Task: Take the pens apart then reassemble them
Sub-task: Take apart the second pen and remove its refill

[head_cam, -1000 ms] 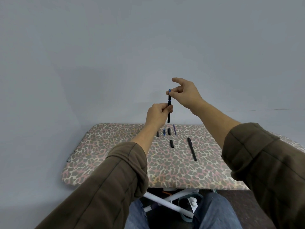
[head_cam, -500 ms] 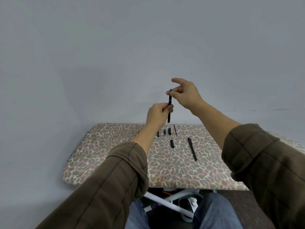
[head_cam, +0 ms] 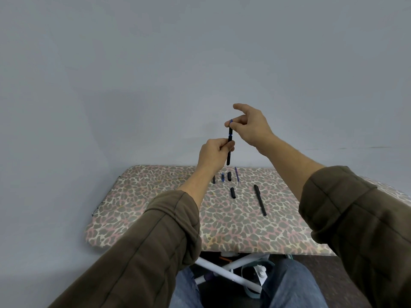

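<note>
I hold a black pen [head_cam: 229,138] upright above the table. My left hand [head_cam: 214,154] grips its lower barrel. My right hand [head_cam: 250,125] pinches the pen's top end, where a blue tip shows between thumb and finger. On the leopard-print table [head_cam: 155,210] lie loose parts: a small black piece [head_cam: 214,179], a blue piece [head_cam: 222,177], a black piece [head_cam: 229,176], a thin blue refill [head_cam: 237,175] and a black cap [head_cam: 232,192]. A whole black pen [head_cam: 260,200] lies to their right.
The table is narrow, with its front edge near my knees and white folding legs [head_cam: 226,272] under it. A plain grey wall stands right behind the table's far edge.
Hardly anything differs. Both hands stay on the upright pen at the same height, with the right fingers shifted only slightly on its top end.
</note>
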The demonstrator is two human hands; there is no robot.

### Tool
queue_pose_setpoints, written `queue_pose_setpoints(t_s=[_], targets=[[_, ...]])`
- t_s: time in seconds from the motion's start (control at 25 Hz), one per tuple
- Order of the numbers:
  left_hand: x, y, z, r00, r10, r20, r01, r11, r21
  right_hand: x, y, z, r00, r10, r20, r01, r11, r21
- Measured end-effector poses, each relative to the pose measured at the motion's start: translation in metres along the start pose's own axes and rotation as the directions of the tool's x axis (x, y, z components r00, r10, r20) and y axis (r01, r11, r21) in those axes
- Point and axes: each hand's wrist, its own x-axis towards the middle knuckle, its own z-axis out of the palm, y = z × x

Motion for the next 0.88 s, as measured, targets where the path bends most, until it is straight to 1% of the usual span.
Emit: queue_pose_setpoints(t_s=[0.08,0.16,0.32,0.36,0.56,0.68,0.8,0.88], targets=[[0.0,-0.0016,0.0007,1.0,-0.005,0.001,0.005,1.0,-0.009,-0.0011,0.0001,-0.0015,0.999,0.007,0.042,-0.007,1.0,0.015],[-0.0008,-0.0022,0.0013,1.0,-0.013,0.005,0.013,1.0,-0.012,-0.0018,-0.0021,-0.0013,0.999,0.003,0.04,-0.004,1.0,0.025],[-0.0003,0.002,0.0013,1.0,-0.01,0.004,0.01,1.0,-0.019,-0.0018,-0.0037,0.0008,0.998,-0.023,-0.056,0.021,0.999,-0.04],[0.0001,0.0029,0.0015,1.0,-0.006,0.004,0.006,1.0,-0.016,-0.002,-0.0032,0.0006,0.998,-0.023,-0.059,0.021,0.999,-0.04],[-0.0011,-0.0014,0.0012,1.0,-0.013,-0.001,0.013,1.0,-0.016,-0.0028,-0.0026,-0.0017,0.998,-0.027,0.058,0.029,0.999,-0.024],[-0.0017,-0.0005,0.0012,1.0,-0.018,0.005,0.018,1.0,-0.019,-0.0042,-0.0037,0.0003,0.999,-0.029,0.032,0.029,1.0,-0.003],[-0.0006,0.003,-0.0007,1.0,-0.006,-0.003,0.006,1.0,-0.012,-0.0041,-0.0037,0.0031,0.999,-0.033,-0.031,0.032,0.999,-0.024],[0.0001,0.0036,-0.0012,1.0,0.002,-0.008,-0.003,1.0,-0.009,-0.0031,-0.0029,0.0023,0.999,-0.034,-0.008,0.034,0.999,-0.022]])
